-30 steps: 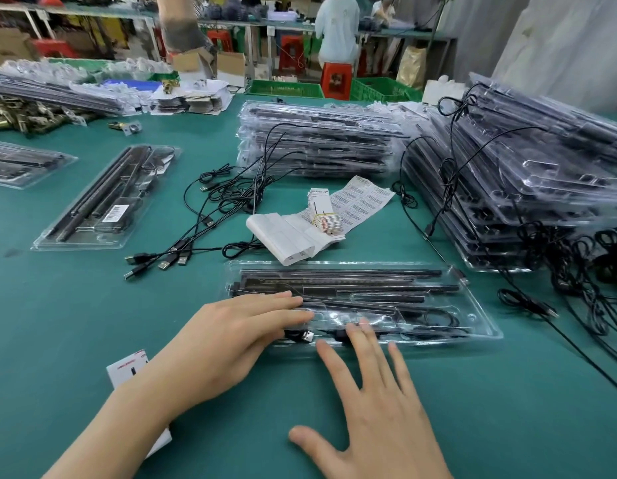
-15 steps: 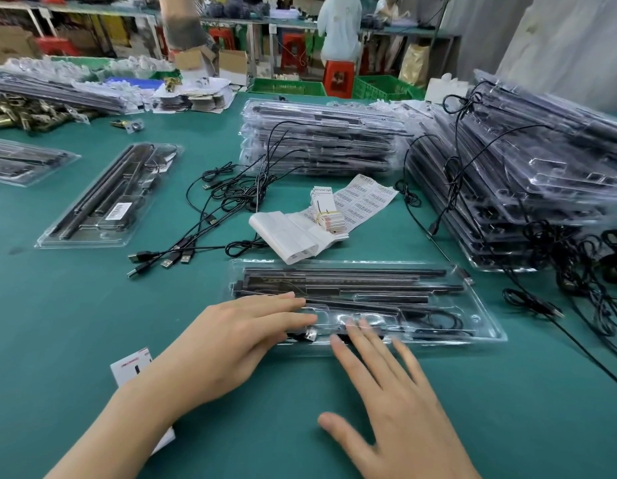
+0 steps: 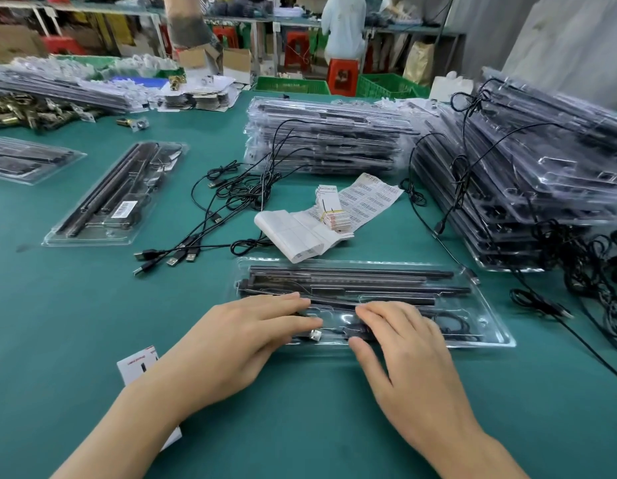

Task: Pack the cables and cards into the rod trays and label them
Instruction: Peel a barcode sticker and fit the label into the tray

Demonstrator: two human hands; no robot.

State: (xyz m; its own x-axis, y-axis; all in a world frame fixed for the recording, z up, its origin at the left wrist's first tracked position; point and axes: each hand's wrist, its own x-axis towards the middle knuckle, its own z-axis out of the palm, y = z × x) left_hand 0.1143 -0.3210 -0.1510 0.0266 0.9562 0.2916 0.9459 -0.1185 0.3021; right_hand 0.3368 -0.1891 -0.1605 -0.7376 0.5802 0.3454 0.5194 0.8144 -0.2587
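Green table point(image 3: 75, 323); left hand point(image 3: 238, 344), right hand point(image 3: 403, 350) pressing flat on rod tray point(image 3: 486, 326).

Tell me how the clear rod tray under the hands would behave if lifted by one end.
The thin clear plastic tray would probably flex, though the long black rods likely stiffen it. Its glossy surface may slip in fingers.

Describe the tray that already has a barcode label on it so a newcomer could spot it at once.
On the green table, look left of the tangle of black USB cables, where two clear rod trays lie singly. It is the slanted tray nearer the cables. Unlike the far-left tray, it carries a white barcode label.
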